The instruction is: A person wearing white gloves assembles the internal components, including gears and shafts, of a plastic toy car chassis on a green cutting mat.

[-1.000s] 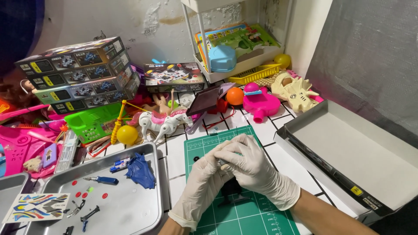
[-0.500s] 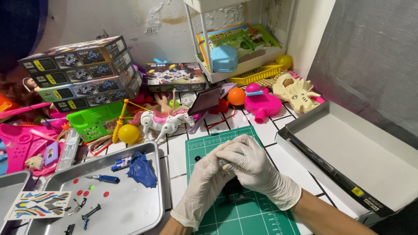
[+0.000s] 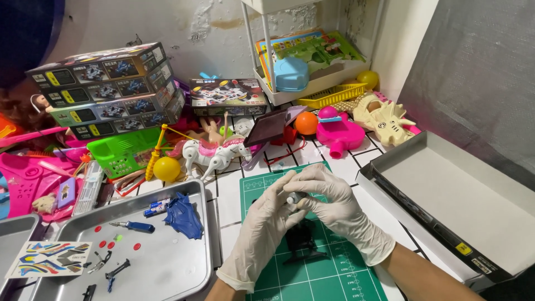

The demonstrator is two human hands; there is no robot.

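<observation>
A: Both gloved hands, left hand [image 3: 266, 218] and right hand [image 3: 332, 202], are pinched together on a small grey part [image 3: 296, 197].

B: Yep, it's held over the green cutting mat [image 3: 334, 278], black chassis piece [image 3: 304, 241] lying underneath.

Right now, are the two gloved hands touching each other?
Touching: the head view shows the left hand and right hand with fingers pressed together around a small grey part.
</observation>
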